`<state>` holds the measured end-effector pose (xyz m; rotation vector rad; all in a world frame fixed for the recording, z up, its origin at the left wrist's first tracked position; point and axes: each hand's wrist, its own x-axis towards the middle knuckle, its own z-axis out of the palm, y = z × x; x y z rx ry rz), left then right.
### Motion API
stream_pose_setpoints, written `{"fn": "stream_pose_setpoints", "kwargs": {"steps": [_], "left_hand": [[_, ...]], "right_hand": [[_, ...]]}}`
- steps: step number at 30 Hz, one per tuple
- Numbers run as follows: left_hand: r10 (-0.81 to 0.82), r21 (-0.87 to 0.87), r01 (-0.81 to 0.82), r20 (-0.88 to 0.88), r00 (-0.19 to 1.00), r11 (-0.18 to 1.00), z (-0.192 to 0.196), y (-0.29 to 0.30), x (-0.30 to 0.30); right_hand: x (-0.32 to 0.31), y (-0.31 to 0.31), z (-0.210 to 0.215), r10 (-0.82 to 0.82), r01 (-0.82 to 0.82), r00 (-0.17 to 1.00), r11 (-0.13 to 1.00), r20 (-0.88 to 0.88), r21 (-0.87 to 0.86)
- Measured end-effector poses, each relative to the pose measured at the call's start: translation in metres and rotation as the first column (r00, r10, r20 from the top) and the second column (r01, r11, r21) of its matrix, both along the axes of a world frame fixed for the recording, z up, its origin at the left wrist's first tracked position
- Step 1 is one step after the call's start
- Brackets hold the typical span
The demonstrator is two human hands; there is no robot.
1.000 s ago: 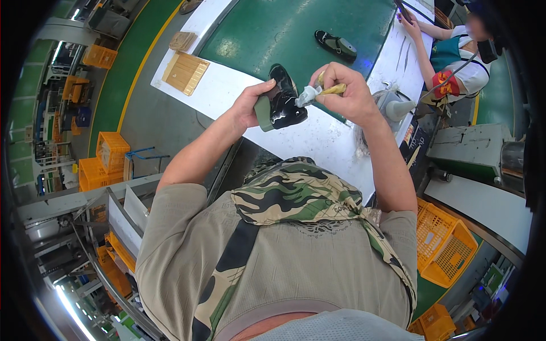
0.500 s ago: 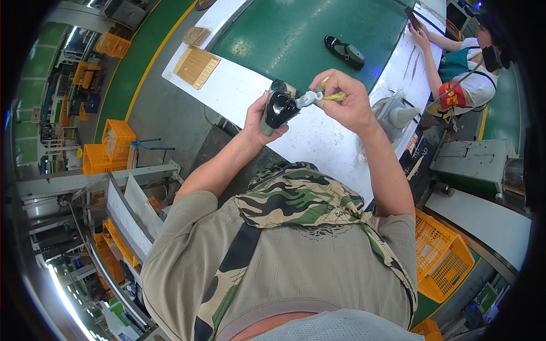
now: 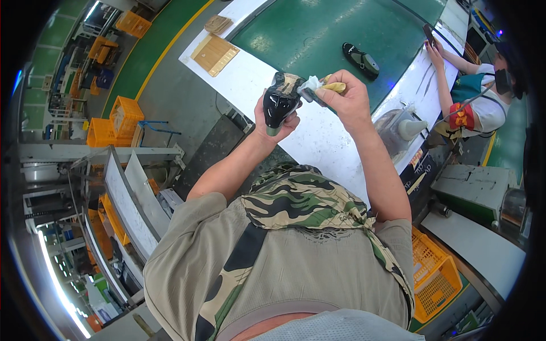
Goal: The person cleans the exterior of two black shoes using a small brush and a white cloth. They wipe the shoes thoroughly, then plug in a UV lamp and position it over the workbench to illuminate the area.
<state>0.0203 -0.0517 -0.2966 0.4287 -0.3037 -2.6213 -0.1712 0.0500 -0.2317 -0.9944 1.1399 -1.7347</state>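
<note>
My left hand (image 3: 263, 120) is closed around a glossy black shoe (image 3: 278, 108), with its rounded, shiny end toward me and a tan patch showing at the far end. My right hand (image 3: 351, 99) pinches a crumpled white wad (image 3: 310, 84), which looks like cloth or tissue. A yellowish strip or handle (image 3: 336, 87) sticks out from the same fingers; its kind is unclear. The wad is close to the shoe's right side, and I cannot tell whether they touch. Both hands are above the white bench edge (image 3: 307, 131).
Beyond the bench runs a green belt (image 3: 296, 34) carrying another dark shoe (image 3: 360, 61). A wooden board (image 3: 214, 54) lies at left; a white bottle (image 3: 410, 129) stands in a clear container at right. A co-worker (image 3: 478, 96) holds a phone. Yellow crates (image 3: 435, 275) stand behind right.
The shoe has turned in my left hand, bringing its far end and tan patch more into view. My right hand has moved the white wad farther along toward that end. The whole view has shifted slightly.
</note>
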Motion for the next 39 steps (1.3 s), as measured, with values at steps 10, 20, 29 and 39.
{"fn": "stream_pose_setpoints", "kwargs": {"steps": [10,20,29,39], "left_hand": [[0.256,-0.116,-0.242,0.125,0.959,0.963,0.01,0.026,0.016],[0.463,-0.05,-0.468,-0.085,0.882,0.882,-0.01,0.036,0.081],[0.712,-0.082,-0.711,-0.017,0.702,0.698,-0.036,0.038,0.206],[0.919,-0.098,-0.94,0.268,0.291,0.326,-0.099,0.085,0.403]], "right_hand": [[0.025,0.002,0.01,0.096,-0.11,0.975,0.992,0.201,0.058],[0.046,-0.002,0.024,0.278,-0.329,0.899,0.939,0.339,0.103],[0.057,-0.036,-0.021,0.315,-0.408,0.86,0.897,0.401,0.171],[0.163,-0.104,-0.079,0.449,-0.664,0.696,0.7,0.56,0.264]]}}
